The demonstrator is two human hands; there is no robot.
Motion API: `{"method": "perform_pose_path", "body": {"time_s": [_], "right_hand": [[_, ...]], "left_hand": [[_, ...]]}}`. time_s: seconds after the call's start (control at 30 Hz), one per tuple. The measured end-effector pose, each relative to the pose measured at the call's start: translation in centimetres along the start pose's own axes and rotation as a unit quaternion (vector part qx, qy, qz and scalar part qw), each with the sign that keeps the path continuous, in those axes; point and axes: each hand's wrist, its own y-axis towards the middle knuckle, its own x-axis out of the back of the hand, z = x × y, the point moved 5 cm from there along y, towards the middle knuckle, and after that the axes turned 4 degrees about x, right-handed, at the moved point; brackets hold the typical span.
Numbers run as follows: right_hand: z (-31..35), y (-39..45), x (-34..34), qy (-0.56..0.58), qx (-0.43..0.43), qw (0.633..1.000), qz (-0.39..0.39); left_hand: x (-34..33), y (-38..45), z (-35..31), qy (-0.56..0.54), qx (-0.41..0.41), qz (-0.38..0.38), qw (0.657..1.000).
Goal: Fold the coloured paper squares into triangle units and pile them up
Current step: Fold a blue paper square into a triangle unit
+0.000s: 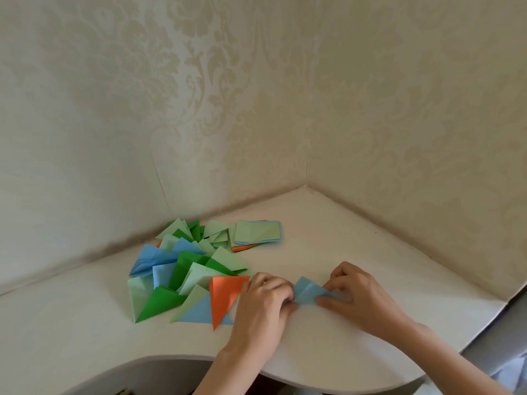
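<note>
Both hands (306, 302) pinching blue paper (309, 293)

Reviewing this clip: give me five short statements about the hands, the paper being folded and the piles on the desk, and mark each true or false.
1. Both hands hold the light blue paper. True: the left hand and the right hand pinch it from either side.
2. The paper being folded is orange. False: it is light blue; the orange triangle lies beside the left hand.
3. The stack of unfolded squares lies farther back, near the wall. True.
4. The top square of that stack is dark green. False: it is light green.
5. The folded triangles lie to the right of the hands. False: they lie to the left.
</note>
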Motion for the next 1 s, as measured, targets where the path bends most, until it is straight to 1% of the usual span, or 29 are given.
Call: {"method": "perform_pose_path", "body": {"time_s": [0.13, 0.27, 0.4, 0.47, 0.6, 0.73, 0.87, 1.0], "right_hand": [[-0.5, -0.1, -0.5, 0.037, -0.040, 0.998, -0.009], [-0.4, 0.2, -1.2, 0.011, -0.066, 0.998, -0.021], [-0.1, 0.2, -1.6, -0.030, -0.079, 0.995, -0.052], [-0.1, 0.2, -1.8, -0.034, -0.084, 0.995, -0.046], [-0.3, 0.5, -1.7, -0.019, -0.087, 0.996, -0.031], [-0.8, 0.6, -1.3, 0.062, -0.101, 0.993, -0.009], [-1.7, 0.3, -0.7, 0.143, -0.098, 0.985, 0.010], [-1.9, 0.1, -0.6, 0.152, -0.075, 0.985, 0.029]], "left_hand": [[0.2, -0.4, 0.7, 0.015, 0.058, -0.036, 0.998], [-0.2, -0.3, -0.2, 0.043, 0.083, -0.059, 0.994], [-0.9, -0.1, -1.2, 0.099, 0.102, -0.055, 0.988], [-1.1, 0.1, -1.3, 0.111, 0.109, -0.051, 0.986], [-1.2, 0.2, -0.6, 0.075, 0.129, -0.042, 0.988], [-1.0, -0.1, 0.4, 0.017, 0.132, -0.046, 0.990], [-1.1, -0.2, 1.3, -0.050, 0.145, -0.021, 0.988], [-0.8, -0.2, 1.6, -0.094, 0.151, -0.001, 0.984]]}}
